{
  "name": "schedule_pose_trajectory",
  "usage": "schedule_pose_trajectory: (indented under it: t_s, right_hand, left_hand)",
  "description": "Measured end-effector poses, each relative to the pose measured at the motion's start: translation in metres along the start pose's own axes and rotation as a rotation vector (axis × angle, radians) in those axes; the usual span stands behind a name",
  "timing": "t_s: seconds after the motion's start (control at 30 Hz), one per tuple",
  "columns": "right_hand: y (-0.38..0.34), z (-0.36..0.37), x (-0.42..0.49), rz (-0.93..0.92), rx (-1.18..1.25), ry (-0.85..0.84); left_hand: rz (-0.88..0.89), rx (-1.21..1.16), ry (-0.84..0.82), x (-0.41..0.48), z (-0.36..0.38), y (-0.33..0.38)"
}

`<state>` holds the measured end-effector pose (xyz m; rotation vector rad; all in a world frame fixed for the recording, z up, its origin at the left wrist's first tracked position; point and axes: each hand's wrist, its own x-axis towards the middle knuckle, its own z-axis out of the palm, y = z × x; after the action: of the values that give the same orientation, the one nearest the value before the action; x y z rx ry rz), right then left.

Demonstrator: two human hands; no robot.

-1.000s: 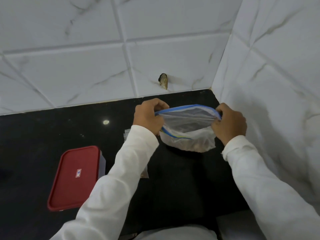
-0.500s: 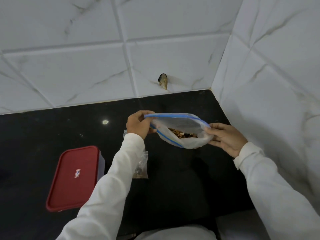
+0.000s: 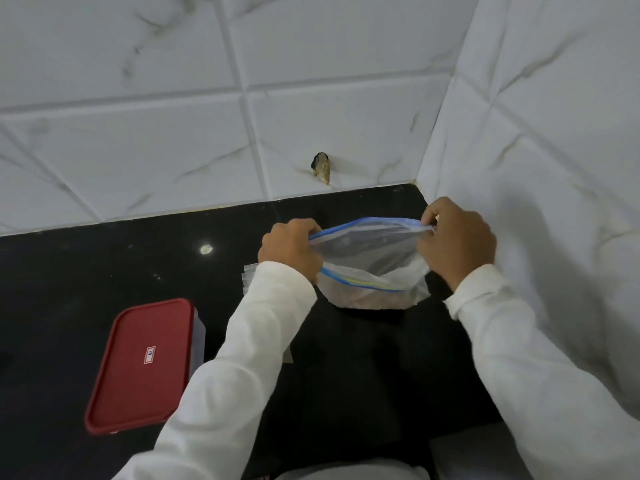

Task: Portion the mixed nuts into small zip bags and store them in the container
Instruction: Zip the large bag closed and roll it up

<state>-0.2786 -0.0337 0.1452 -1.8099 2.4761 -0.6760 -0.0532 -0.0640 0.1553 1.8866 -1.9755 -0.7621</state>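
The person held a large zip bag with both hands above the black counter, near the corner where two white tiled walls met. The left hand had its grip closed on the left end of the bag's blue zip strip, with the fingers curled over the rim. The right hand pinched the right end of the same strip, its grip closed on the plastic. Between the hands the mouth of the bag was pulled apart, the far edge arching up and the near edge sagging down. A dark brownish mass of nuts showed dimly through the cloudy plastic at the bottom of the bag, though single nuts could not be made out. Whether the bag's bottom touched the counter could not be told.

Just beside the left sleeve, the edges of some small clear bags lay on the counter, mostly hidden by the arm. Further left and nearer the person sat the container, a clear box with its red lid on, well apart from the zip bag. A chipped hole marked the back wall just above the counter, and a bright spot of light shone on the dark surface.
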Motion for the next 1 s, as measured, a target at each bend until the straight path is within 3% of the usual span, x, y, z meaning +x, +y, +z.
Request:
schedule_pose_trajectory:
  t_s: [0.13,0.2,0.27,0.33,0.47,0.57,0.73,0.8,0.9,1.0]
  right_hand:
    - [0.016,-0.003,0.017,0.465,0.745,-0.333]
    - [0.026,0.001,0.012,0.646,0.941,-0.547]
    - [0.033,0.005,0.007,0.652,0.973,-0.658]
    - [0.037,0.008,0.004,0.606,0.884,-0.63]
    - [0.036,0.005,0.01,0.155,0.161,-0.16]
    - [0.027,-0.012,0.018,0.032,0.214,0.06]
    - [0.024,-0.007,0.016,0.098,0.139,-0.042]
    - [0.024,-0.005,0.014,0.233,0.423,-0.182]
    - [0.026,-0.009,0.008,0.53,1.062,-0.556]
    - [0.037,-0.008,0.004,0.509,0.968,-0.582]
  left_hand:
    - [-0.077,-0.309,-0.035,0.009,-0.003,-0.013]
    - [-0.139,-0.504,-0.048,0.012,-0.001,-0.018]
    - [-0.164,-0.569,-0.018,0.014,0.004,-0.022]
    - [-0.176,-0.605,0.008,0.014,0.01,-0.022]
    - [-0.119,-0.646,0.093,0.015,0.007,-0.011]
    - [-0.054,-0.694,0.234,0.018,-0.006,0.0]
    - [-0.049,-0.59,0.149,0.012,-0.001,-0.001]
    - [-0.088,-0.566,0.138,0.006,0.007,-0.009]
    - [-0.103,-0.581,0.12,-0.001,0.015,-0.02]
    - [-0.117,-0.621,0.116,-0.005,0.015,-0.028]
